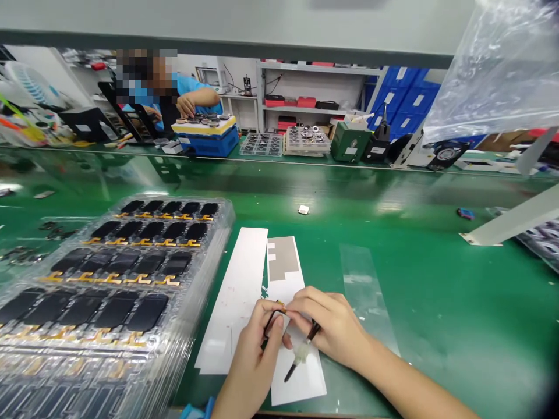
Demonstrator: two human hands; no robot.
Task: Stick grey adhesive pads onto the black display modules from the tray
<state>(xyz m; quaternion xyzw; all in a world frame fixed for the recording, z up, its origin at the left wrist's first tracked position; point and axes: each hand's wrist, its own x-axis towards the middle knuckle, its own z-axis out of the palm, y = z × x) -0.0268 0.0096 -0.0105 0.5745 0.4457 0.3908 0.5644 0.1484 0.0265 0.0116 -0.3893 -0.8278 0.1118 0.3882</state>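
Observation:
My left hand [257,343] grips a small display screen [279,323] by its edges, tilted, its pale side partly showing. A short orange flex cable [280,304] sticks out at the screen's top. My right hand [332,326] pinches at that cable's end with thumb and forefinger; the fingertips hide the exact contact. A slim black tool [301,354] with a pale, translucent wrapped middle is tucked in the same hand, pointing down toward me. Under both hands lies a white sheet [301,381] with a grey patch of stickers [283,259], beside another white sheet [233,297].
On the left, stacked clear trays [209,256] hold rows of black screens [146,311] with orange cables. A clear film strip [364,279] lies right of my hands. Across the green bench [437,279], a co-worker [196,99] handles parts on a blue box [213,142]. A white post [515,218] stands right.

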